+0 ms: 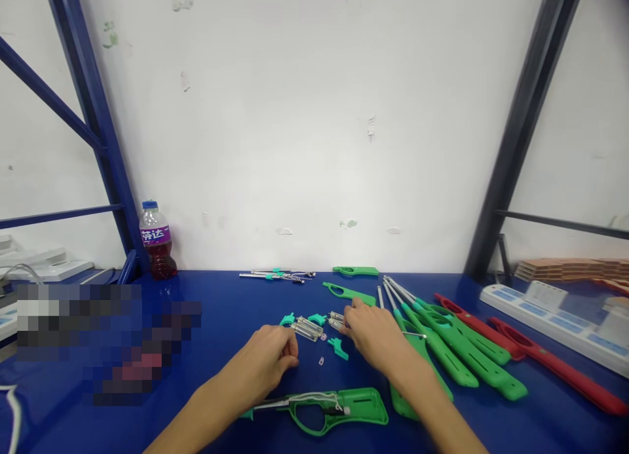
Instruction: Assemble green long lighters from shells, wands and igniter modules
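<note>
My left hand (pixel 272 352) rests on the blue table with its fingers curled inward; whatever they might hold is hidden. Just beyond its fingertips lie clear fuel tanks (pixel 307 329) and a teal trigger piece (pixel 287 319). My right hand (pixel 371 329) has its fingers closed at another clear tank (pixel 336 323), beside a second one. Between the hands are a loose teal trigger (pixel 338 348) and a tiny pink clip (pixel 321 361). Nearest me, an open green lighter shell (pixel 363 408) contains a metal rod and white wires.
Several green lighters (pixel 455 349) with metal rods fan out on the right, beside red lighter bodies (pixel 555 362) and a white power strip (pixel 555 326). Wired rods (pixel 275 276) and green shell halves (pixel 356 270) lie at the back. A drink bottle (pixel 157 244) stands back left.
</note>
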{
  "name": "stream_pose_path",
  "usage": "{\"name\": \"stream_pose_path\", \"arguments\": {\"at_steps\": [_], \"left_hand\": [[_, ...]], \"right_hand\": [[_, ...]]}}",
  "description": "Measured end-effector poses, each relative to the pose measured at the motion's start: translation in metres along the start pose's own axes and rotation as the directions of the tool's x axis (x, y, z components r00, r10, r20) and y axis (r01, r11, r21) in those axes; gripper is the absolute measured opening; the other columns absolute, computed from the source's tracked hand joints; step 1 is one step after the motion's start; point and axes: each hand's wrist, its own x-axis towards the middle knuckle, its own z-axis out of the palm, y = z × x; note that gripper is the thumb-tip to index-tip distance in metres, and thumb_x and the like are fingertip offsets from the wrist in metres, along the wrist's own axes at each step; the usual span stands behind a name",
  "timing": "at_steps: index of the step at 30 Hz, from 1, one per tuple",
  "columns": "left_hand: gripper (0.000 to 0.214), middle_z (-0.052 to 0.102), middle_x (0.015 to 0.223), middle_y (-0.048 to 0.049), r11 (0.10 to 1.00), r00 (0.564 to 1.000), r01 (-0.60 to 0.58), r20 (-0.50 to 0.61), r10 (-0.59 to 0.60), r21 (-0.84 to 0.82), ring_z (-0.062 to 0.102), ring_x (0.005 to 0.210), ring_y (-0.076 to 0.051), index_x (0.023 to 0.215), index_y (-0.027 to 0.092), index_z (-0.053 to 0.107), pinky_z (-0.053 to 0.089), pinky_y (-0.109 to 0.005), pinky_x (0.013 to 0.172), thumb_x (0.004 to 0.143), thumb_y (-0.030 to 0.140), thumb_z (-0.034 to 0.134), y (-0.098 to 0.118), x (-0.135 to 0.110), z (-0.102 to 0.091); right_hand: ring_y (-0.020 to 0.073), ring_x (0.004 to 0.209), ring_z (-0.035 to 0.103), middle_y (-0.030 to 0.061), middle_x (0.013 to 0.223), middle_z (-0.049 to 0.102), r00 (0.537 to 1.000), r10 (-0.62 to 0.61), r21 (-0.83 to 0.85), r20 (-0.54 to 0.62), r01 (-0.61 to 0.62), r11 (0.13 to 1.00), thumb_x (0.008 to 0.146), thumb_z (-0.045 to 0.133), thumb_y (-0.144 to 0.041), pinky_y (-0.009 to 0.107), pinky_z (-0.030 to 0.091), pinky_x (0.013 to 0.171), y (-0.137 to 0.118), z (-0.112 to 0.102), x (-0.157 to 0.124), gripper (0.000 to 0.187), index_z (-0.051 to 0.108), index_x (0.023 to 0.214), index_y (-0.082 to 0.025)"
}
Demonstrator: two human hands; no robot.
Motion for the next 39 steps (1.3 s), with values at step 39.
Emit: {"name": "stream_pose_path", "arguments": {"at_steps": [39], "left_hand": [[0.022,0.082,0.093,0.0096,0.921,0.58,-0.387,-0.765,0.28,0.043,0.072,0.061,-0.008,0.112,0.034,0.076,0.058,-0.011,0.06,0.1,0.017,0.07,0.019,-0.086,-0.004]], "right_hand": [[0.0225,0.077,0.077,-0.0054,0.085,0.082,0.941,-0.243,0.561,-0.236,0.336,0.756,0.1,0.059,-0.026,0.027,0.047,0.067,-0.043,-0.024,-0.069,0.024,0.071,0.118,-0.037]]}}
